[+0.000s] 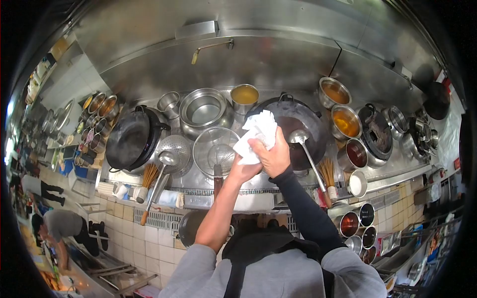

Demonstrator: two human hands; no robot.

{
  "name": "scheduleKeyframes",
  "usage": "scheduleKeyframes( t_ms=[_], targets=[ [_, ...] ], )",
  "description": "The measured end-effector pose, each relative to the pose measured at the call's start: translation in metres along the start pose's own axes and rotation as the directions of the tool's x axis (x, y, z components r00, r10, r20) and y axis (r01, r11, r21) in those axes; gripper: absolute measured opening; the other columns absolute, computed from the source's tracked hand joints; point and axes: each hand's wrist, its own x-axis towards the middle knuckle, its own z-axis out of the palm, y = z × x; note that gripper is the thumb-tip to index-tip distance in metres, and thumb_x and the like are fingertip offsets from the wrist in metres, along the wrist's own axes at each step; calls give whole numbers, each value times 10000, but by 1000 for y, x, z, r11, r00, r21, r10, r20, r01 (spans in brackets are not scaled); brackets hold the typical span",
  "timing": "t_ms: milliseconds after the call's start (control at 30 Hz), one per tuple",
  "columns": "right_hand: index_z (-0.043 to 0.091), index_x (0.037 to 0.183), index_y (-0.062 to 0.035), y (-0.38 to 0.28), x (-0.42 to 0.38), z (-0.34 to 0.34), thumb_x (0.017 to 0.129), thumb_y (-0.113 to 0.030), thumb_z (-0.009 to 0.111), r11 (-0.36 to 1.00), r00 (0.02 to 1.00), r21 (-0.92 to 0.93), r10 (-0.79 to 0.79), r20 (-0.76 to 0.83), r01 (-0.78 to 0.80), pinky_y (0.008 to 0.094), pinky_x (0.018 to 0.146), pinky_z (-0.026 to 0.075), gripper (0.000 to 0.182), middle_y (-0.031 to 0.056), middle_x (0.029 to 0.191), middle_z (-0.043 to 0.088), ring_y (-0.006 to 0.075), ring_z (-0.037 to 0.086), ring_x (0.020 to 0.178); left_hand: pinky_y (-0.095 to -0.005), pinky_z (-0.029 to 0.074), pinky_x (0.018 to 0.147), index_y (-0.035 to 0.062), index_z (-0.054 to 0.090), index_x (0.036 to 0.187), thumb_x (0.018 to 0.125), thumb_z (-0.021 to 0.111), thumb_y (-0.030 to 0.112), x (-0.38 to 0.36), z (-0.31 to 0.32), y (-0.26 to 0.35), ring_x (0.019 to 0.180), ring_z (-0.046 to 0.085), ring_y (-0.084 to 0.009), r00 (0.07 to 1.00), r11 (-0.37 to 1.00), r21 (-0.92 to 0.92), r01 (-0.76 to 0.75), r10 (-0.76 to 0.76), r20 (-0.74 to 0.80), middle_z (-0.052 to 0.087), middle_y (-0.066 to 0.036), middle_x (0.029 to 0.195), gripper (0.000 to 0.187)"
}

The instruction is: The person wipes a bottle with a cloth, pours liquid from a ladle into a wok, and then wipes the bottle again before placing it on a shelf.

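Note:
A crumpled white cloth [257, 135], perhaps paper towel, is bunched up between my two hands above the stove's front. My right hand [276, 157], below a black sleeve, grips its right side with the thumb laid across it. From beneath, my left hand [244, 170] is closed on the lower part; the cloth hides most of its fingers. Just behind the hands sits a dark wok [310, 130] holding brownish liquid, with a ladle [300, 138] resting across it. A wire strainer [202, 151] lies left of my left hand.
A second wok [130, 139] stands at left, near a perforated skimmer [180, 149] and a bamboo brush [149, 175]. Behind are a large steel pot [224, 119] and a yellow-liquid pot [244, 105]. Sauce pots [358, 126] line the right. Another person [67, 226] bends at far left.

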Motion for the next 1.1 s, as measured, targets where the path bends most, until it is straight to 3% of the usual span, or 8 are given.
scheduleKeyframes(
  t_ms=[133,200,333,433,567,767,800,1100],
  targets=[
    [610,1240,16,0,9,-14,870,-132,840,975,984,-151,-155,83,166,313,880,554,460,94,1082,730,147,684,972,-373,527,1023,33,588,1394,849,824,8,3,8,16,1175,642,-193,998,955,-291,59,-54,26,673,-79,1303,595],
    [616,1233,15,-16,16,-18,857,-131,849,955,978,-214,-193,75,205,315,879,556,465,95,1067,734,147,687,962,-372,527,1018,23,597,1379,829,842,12,9,11,33,1176,648,-198,996,989,-118,88,-87,7,680,-86,1293,602],
    [633,1180,31,-40,27,-20,821,-153,886,994,991,-2,-106,-76,106,342,838,573,476,139,1014,747,183,723,929,-378,548,964,29,628,1333,763,866,25,8,24,67,1120,697,-217,997,970,242,3,16,-74,726,-104,1218,618],
    [630,1185,34,-49,31,-18,828,-149,885,994,992,40,-103,-74,106,332,840,576,475,129,1033,746,162,716,938,-393,555,946,12,657,1279,752,872,27,7,40,46,1104,718,-246,962,967,255,9,61,-267,743,-138,1190,569],
    [601,1266,22,-50,30,-15,828,-151,902,960,990,247,-117,-85,134,322,876,580,559,105,1082,747,148,707,966,-389,556,942,-2,666,1257,767,856,35,9,44,54,1097,726,-259,962,927,368,-72,162,-220,752,-141,1169,526],
    [604,1281,19,-33,27,-18,835,-143,894,973,1000,228,-11,-25,16,316,889,579,556,89,1095,747,143,704,991,-379,507,1011,7,590,1342,775,875,31,16,36,63,1165,643,-211,997,980,196,11,3,-71,671,-99,1277,635],
    [626,1260,14,-24,26,-22,851,-125,867,994,1000,104,-14,2,14,320,892,577,494,75,1096,748,140,703,985,-376,508,1011,11,589,1345,767,888,40,16,34,59,1166,641,-207,999,982,191,17,-8,-49,671,-96,1278,651],
    [661,1243,11,15,2,-42,892,-102,822,944,937,246,132,325,-218,324,910,572,403,81,1122,749,151,699,1021,-375,543,986,35,475,1465,769,909,107,26,2,38,1163,683,-211,966,991,81,-104,81,245,681,-143,1286,823]
  ],
)
